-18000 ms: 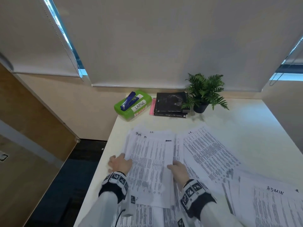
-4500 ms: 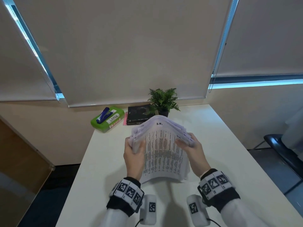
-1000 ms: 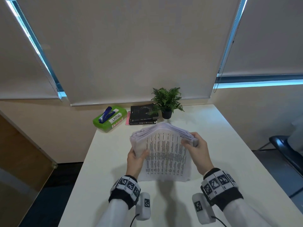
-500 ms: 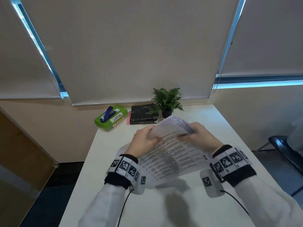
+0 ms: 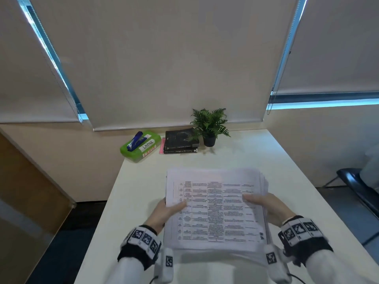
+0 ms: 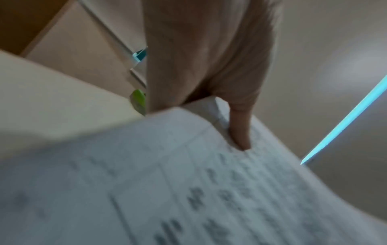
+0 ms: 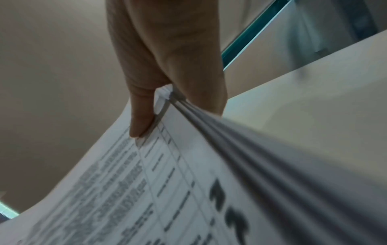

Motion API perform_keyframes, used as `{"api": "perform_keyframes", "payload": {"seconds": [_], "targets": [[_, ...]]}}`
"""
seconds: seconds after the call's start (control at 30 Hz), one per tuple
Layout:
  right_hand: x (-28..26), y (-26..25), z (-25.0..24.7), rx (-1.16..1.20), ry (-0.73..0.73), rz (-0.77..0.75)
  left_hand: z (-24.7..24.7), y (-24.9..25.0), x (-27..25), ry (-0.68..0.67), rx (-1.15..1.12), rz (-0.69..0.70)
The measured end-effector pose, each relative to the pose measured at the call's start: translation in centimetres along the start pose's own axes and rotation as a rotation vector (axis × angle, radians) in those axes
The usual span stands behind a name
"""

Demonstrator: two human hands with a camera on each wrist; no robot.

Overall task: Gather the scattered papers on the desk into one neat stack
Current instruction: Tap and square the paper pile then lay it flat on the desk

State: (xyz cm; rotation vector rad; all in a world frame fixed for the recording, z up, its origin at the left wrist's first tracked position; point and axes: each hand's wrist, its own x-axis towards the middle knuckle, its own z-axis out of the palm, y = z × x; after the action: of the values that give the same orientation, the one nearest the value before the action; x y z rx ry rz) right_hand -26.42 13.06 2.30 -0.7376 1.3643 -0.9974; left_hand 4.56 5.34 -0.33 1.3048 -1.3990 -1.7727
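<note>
Since 0.5 s ago I've turned paper stack (image 5: 215, 210) flat, long axis now left-right. Left hand (image 5: 164, 212) pinches left edge, right hand (image 5: 266, 208) right edge, thumbs on top. Stack sits between hands, just above desk (image 5: 133, 181); both equally near.

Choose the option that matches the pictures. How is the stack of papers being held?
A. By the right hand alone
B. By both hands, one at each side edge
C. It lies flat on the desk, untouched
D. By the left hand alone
B: the left hand and the right hand each grip a side edge of the stack of papers, thumbs on the top sheet.
</note>
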Motion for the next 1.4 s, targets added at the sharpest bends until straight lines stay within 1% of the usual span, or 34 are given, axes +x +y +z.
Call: {"api": "perform_keyframes", "payload": {"seconds": [0.07,0.13,0.23,0.3,0.4,0.47,0.53,0.67,0.8,0.87,0.97,1.0,1.07,1.17,1.23,1.3,1.4], "targets": [[0.1,0.7,0.2,0.058,-0.018,0.077,0.6,-0.5,-0.2,0.106,-0.011,0.029],[0.2,0.9,0.7,0.075,-0.001,0.076,1.0,-0.4,-0.2,0.189,-0.036,0.058],[0.2,1.0,1.8,0.111,0.149,-0.079,1.5,0.2,-0.5,0.247,-0.074,0.119],[-0.1,0.6,2.5,0.146,0.194,-0.194,1.9,0.6,-0.7,0.277,-0.08,0.168],[-0.6,0.5,3.0,0.126,0.179,-0.292,1.9,0.5,-0.8,0.309,-0.129,0.191],[-0.5,0.9,2.6,0.081,0.168,-0.292,1.5,0.0,-0.8,0.333,-0.156,0.186],[-0.3,1.5,2.2,0.086,0.171,-0.294,1.0,-0.5,-0.8,0.332,-0.17,0.183],[-0.1,1.8,2.8,0.1,0.236,-0.351,1.5,-0.9,-0.6,0.335,-0.234,0.184],[-0.2,1.1,3.8,0.126,0.259,-0.406,1.8,-0.4,-0.7,0.361,-0.253,0.26],[-0.1,0.9,3.6,0.1,0.273,-0.433,1.6,0.3,-0.8,0.366,-0.245,0.302],[0.0,1.1,3.3,-0.134,0.382,-0.469,1.0,0.8,-0.9,0.37,-0.234,0.368],[-0.1,1.1,3.4,-0.229,0.413,-0.506,0.9,1.1,-1.0,0.377,-0.251,0.373],[-0.5,1.0,3.7,-0.464,0.434,-0.624,1.3,1.9,-1.1,0.405,-0.288,0.367],[-0.7,1.0,4.3,-0.859,0.452,-0.772,2.1,2.9,-0.8,0.523,-0.306,0.348],[-0.5,1.0,4.4,-1.043,0.498,-0.826,2.5,3.3,-0.3,0.626,-0.299,0.317],[-0.3,1.1,4.4,-1.141,0.544,-0.868,2.6,3.3,0.3,0.717,-0.273,0.281],[-0.3,1.2,4.1,-1.1,0.561,-0.9,2.5,3.2,0.9,0.79,-0.227,0.261]]}}
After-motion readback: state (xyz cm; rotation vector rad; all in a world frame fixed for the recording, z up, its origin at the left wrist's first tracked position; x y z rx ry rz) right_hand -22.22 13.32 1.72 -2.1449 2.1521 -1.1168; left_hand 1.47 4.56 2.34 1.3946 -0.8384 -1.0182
